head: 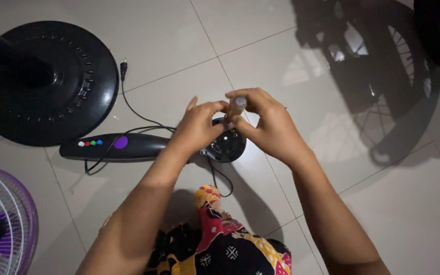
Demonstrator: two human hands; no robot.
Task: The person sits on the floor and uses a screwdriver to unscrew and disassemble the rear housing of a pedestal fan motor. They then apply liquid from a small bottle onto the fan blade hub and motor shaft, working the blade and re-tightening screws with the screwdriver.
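Colours, placed relative to the fan control column [128,146]: the column itself is glossy black, with a purple oval patch and a row of small dots, white, red, green, blue. Black cord [133,109] loops over and above it. Round base [47,84] up-left of it: glossy black. Grille [1,219] below-left: white wires, purple rim. Small cylinder [237,105] held just right of the column's end: tan body, lighter cap. Cloth [220,239] below the column: black ground, red, yellow and pink print with white motifs. Floor tiles [408,203]: pale grey-white with thin dark grout lines.
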